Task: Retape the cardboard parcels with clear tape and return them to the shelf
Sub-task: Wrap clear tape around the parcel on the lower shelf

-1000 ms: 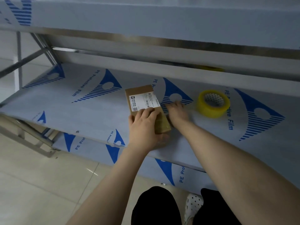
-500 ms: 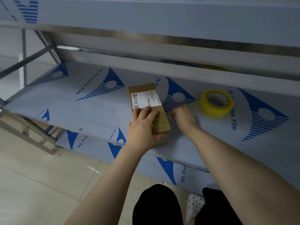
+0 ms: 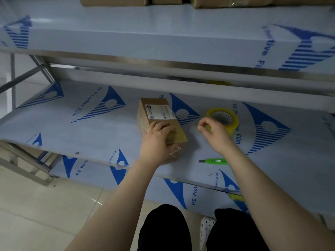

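Under the left hand (image 3: 155,142): the cardboard parcel (image 3: 159,113) lies flat on the middle shelf (image 3: 90,133). The fingers curl over its near end and the thumb wraps the near edge, so the hand grips it.
Beyond the left fingertips: the printed label (image 3: 159,111), facing up.
Right hand (image 3: 215,133): raised to the right of the parcel and apart from it. Its fingers are curled narrow, thumb meeting forefinger. Whether a clear tape end is pinched there cannot be told.
Tape roll (image 3: 226,118): just beyond the right hand, lying flat, partly hidden by the knuckles.
Step in hand: likely the taping itself, with the parcel steadied while the right hand works at the roll.
Next move: calls for a free tape end drawn across the parcel's seam while the left hand keeps the box from sliding.
Nearer than the right wrist: a green utility knife (image 3: 215,161) on the same shelf, handy for cutting.
High above both hands: stacked parcels (image 3: 116,0) on the upper shelf (image 3: 163,38).
Below the right forearm: a second roll (image 3: 235,197) on the lowest level.
In the way: nothing lies between the right hand and the roll, though the upper shelf's front edge hangs over the work and may limit lifting.
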